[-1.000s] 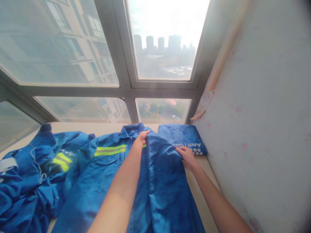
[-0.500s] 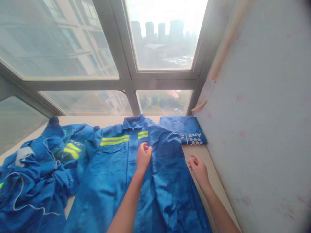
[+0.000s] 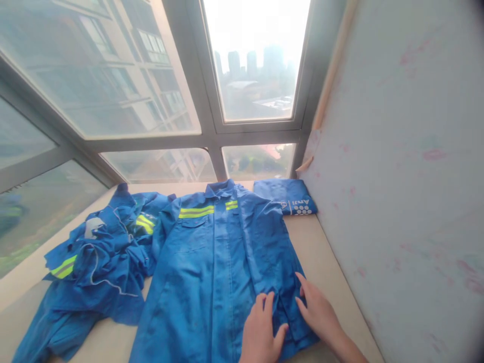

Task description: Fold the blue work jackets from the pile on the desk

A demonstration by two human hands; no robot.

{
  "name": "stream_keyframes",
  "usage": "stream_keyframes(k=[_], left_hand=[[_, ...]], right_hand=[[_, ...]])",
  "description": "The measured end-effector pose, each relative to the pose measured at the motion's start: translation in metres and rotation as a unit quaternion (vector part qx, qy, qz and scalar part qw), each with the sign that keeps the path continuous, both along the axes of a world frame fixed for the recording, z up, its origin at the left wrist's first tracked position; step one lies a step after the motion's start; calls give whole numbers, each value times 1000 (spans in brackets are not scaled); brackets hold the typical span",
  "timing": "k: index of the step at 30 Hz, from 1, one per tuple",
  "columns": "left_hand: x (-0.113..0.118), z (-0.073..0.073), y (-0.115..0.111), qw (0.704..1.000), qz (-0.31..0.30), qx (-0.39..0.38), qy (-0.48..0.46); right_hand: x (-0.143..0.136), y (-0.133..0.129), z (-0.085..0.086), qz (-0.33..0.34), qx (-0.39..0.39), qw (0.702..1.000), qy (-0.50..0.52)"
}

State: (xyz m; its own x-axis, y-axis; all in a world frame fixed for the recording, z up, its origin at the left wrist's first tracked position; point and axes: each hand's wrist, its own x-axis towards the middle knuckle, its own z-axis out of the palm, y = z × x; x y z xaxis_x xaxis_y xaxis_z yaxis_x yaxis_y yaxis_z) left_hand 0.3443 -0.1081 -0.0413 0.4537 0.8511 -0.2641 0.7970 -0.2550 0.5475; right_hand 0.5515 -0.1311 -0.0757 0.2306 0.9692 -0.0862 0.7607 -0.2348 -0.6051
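A blue work jacket (image 3: 192,267) with yellow-green reflective stripes lies spread face up, its collar toward the window. Its right-hand side is folded in over the front. Near the lower right of that folded part, my left hand (image 3: 262,327) rests on the cloth with fingers apart. My right hand (image 3: 319,310) is at the jacket's right edge, thumb and fingers spread, fingertips at the cloth. Neither hand grips the fabric.
Left of the jacket lies a crumpled heap of blue workwear (image 3: 109,257) with a white cord. A folded blue garment with white print (image 3: 285,196) sits at the back right. The pale sill (image 3: 333,267) borders a wall (image 3: 408,201) and windows (image 3: 260,60).
Both hands have moved down toward the lower right of the jacket, and their fingers have spread. The view has shifted, showing more of the crumpled heap on the left.
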Motion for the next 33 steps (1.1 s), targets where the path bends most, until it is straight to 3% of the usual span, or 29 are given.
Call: stream_keyframes(k=[4, 10, 15, 19, 23, 28, 33], left_hand=[[-8, -15, -20, 993, -75, 91, 27], [-24, -33, -28, 974, -122, 193, -12], [-25, -34, -22, 941, -120, 307, -75], [-26, -14, -23, 934, -100, 309, -147], [-27, 0, -32, 940, -131, 280, -147], [-32, -13, -42, 939, -210, 262, -71], [-41, -24, -46, 936, -200, 272, -98]], right_hand=[[-5, -6, 5, 5, 30, 999, -26], [-6, -22, 13, -2, -44, 987, -152], [-12, -22, 15, 30, 21, 997, -75], [-7, -30, 26, 30, 104, 994, 21], [6, -48, 32, 33, 115, 993, -21], [11, -47, 29, 81, 88, 976, -183], [-27, -2, 32, 148, 180, 955, -185]])
